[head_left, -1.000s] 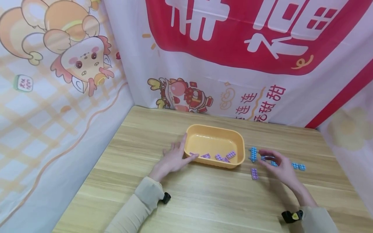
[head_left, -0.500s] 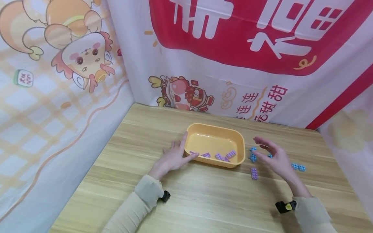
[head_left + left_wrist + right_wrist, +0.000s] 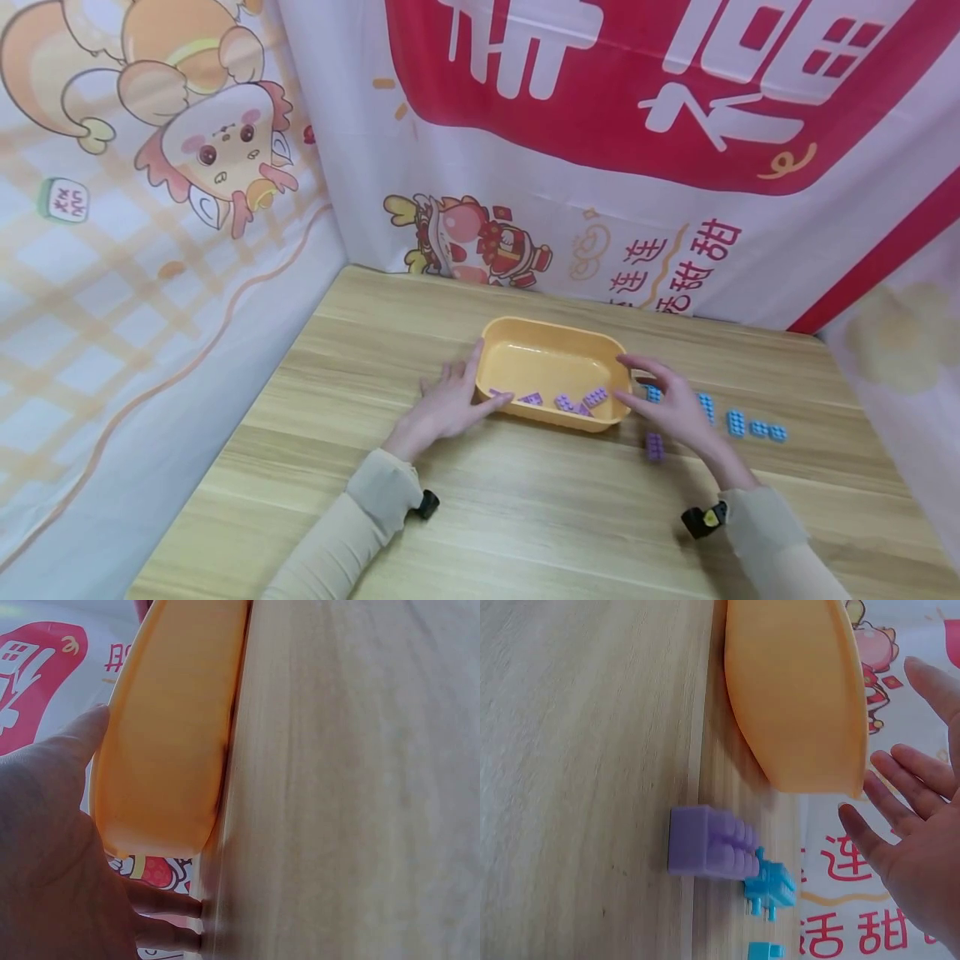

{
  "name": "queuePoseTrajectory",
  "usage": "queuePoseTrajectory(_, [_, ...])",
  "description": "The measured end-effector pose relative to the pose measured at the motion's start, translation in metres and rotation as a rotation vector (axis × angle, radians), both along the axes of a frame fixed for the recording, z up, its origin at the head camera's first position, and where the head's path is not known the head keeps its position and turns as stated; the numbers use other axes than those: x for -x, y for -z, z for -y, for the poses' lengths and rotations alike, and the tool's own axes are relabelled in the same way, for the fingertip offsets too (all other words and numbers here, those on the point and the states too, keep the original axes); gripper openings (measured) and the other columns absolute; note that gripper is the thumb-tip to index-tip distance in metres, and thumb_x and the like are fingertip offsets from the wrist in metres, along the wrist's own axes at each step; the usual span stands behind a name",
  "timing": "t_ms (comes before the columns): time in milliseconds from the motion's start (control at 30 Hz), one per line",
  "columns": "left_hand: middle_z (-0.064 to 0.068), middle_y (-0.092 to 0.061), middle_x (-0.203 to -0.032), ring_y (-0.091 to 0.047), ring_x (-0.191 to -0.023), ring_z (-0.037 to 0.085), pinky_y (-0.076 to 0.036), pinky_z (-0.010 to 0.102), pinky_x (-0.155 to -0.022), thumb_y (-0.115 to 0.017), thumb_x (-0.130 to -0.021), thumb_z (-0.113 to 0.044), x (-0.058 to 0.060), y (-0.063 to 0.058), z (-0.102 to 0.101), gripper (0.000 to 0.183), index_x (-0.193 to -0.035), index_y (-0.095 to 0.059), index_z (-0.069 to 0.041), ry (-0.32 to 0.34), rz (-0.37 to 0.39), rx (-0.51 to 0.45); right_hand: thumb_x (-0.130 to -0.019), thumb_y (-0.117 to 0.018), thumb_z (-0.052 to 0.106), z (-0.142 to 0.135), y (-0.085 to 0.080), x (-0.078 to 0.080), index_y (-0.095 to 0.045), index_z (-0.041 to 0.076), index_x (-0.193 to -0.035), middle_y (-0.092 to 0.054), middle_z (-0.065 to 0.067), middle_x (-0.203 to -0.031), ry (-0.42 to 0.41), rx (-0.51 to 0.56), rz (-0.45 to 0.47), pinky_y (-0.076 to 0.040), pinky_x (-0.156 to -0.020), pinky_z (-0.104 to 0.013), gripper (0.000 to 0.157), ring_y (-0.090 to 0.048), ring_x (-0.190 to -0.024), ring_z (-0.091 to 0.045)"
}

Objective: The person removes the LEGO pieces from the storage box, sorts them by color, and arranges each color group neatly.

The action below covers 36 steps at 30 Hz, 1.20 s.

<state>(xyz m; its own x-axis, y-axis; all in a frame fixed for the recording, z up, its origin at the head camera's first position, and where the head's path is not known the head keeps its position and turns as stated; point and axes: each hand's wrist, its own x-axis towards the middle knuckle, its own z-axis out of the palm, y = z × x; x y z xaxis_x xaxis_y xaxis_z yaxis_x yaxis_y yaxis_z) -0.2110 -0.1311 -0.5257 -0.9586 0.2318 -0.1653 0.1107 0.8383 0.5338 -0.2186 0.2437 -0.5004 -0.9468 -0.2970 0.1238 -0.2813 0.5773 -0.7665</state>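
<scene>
A yellow-orange rectangular basin [image 3: 547, 335] stands on the table, with several purple toy bricks [image 3: 596, 397] lying along its near side. My left hand [image 3: 438, 408] spans the basin's left end, its thumb at the near rim and its index finger up the left side. In the left wrist view, extended fingers lie beside the basin wall [image 3: 165, 735]. At the right end is my right hand [image 3: 678, 412], its spread fingertips right at the rim and nothing held. A loose purple brick [image 3: 712, 844] lies below it, near a blue block piece [image 3: 769, 885] with small pegs.
Right of the right hand, several blue toy bricks [image 3: 736, 422] lie in a row on the wooden table [image 3: 525, 508]. A printed cloth [image 3: 337, 108] hangs behind the table, and another patterned cloth [image 3: 135, 317] covers the left side.
My right hand has moved left from above the blue bricks to the basin's right end, uncovering bricks behind it. My left hand and the basin have stayed in place.
</scene>
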Motion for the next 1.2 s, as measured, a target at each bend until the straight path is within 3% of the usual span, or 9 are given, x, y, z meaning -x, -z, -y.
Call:
queuePoseTrajectory(267, [0.029,-0.02,-0.181,-0.016,-0.167,0.057,-0.005,0.089,-0.127,-0.048,-0.099,-0.087,0.0,0.0,0.0,0.114,-0.178,0.011,-0.029,0.008,0.008,-0.001,-0.102,-0.081,0.026,0.009,0.009,0.008,-0.059,0.001,-0.154,-0.06,-0.025,-0.158,-0.017,-0.053,-0.017,-0.047,-0.121,-0.071,0.062,-0.056,-0.147,-0.048])
queuePoseTrajectory(500, [0.029,-0.021,-0.18,-0.018,-0.166,0.059,-0.006,0.089,-0.127,-0.05,-0.1,-0.085,0.001,0.0,-0.001,0.113,-0.178,0.011,-0.029,0.003,-0.002,-0.006,-0.097,-0.086,0.025,0.023,0.011,0.019,-0.065,-0.003,-0.145,-0.066,-0.027,-0.148,-0.023,-0.286,-0.093,-0.05,-0.119,-0.069,0.06,-0.06,-0.14,-0.049])
queuePoseTrajectory(733, [0.029,-0.021,-0.181,-0.018,-0.167,0.058,-0.007,0.088,-0.128,-0.05,-0.1,-0.085,0.001,0.001,-0.003,0.113,-0.178,0.011,-0.029,-0.002,0.0,-0.004,-0.092,-0.091,0.036,0.035,0.006,0.024,-0.065,-0.003,-0.146,-0.063,-0.028,-0.15,0.026,-0.416,-0.018,-0.05,-0.12,-0.068,0.071,-0.06,-0.139,-0.048])
queuePoseTrajectory(933, [0.029,-0.021,-0.181,-0.017,-0.167,0.058,-0.006,0.089,-0.127,-0.048,-0.1,-0.086,0.002,0.001,-0.005,0.113,-0.177,0.013,-0.032,0.004,-0.006,-0.012,-0.085,-0.095,0.045,0.041,0.005,0.026,-0.068,-0.002,-0.141,-0.068,-0.025,-0.141,0.048,-0.495,-0.024,-0.054,-0.115,-0.065,0.078,-0.064,-0.132,-0.044])
queuePoseTrajectory(1067, [0.028,-0.019,-0.181,-0.015,-0.168,0.057,-0.005,0.087,-0.129,-0.049,-0.099,-0.086,0.002,0.0,-0.004,0.113,-0.176,0.016,-0.035,-0.005,0.005,-0.014,-0.083,-0.096,0.046,0.046,0.005,0.028,-0.074,-0.003,-0.132,-0.073,-0.022,-0.128,0.048,-0.518,-0.053,-0.056,-0.109,-0.063,0.072,-0.066,-0.122,-0.04])
queuePoseTrajectory(1200, [0.027,-0.017,-0.182,-0.013,-0.168,0.056,-0.004,0.087,-0.129,-0.049,-0.099,-0.087,0.002,-0.001,-0.004,0.114,-0.176,0.015,-0.033,-0.006,0.011,-0.018,-0.084,-0.096,0.04,0.051,0.006,0.029,-0.08,-0.001,-0.116,-0.076,-0.017,-0.114,0.054,-0.518,-0.063,-0.056,-0.102,-0.059,0.055,-0.065,-0.114,-0.035])
